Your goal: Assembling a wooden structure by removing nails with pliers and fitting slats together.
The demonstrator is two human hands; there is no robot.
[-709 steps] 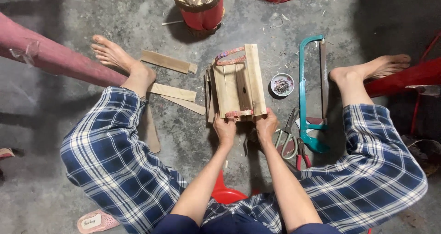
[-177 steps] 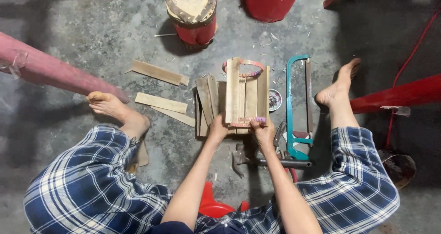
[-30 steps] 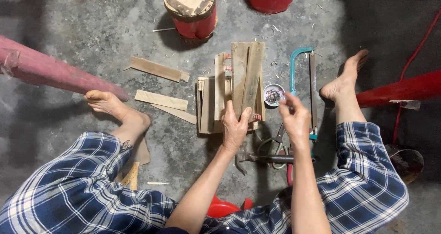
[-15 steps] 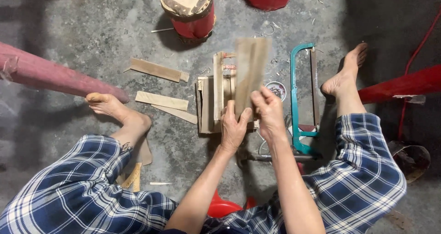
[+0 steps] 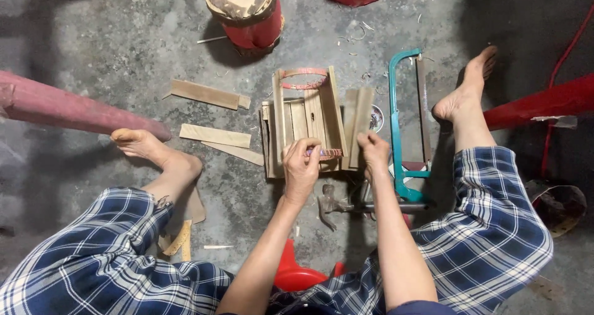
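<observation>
Shadow swallows the far right corner of the concrete floor [image 5: 86, 49], and the red stool [image 5: 297, 276] under the seated person is mostly hidden by arms and checked trousers. On the floor between the bare feet lies a wooden slat frame [image 5: 303, 120]; the left hand [image 5: 301, 168] grips its near edge over a pink band, the right hand [image 5: 374, 151] pinches loose slats [image 5: 357, 120] beside it. A teal hacksaw [image 5: 405, 114] lies just right
</observation>
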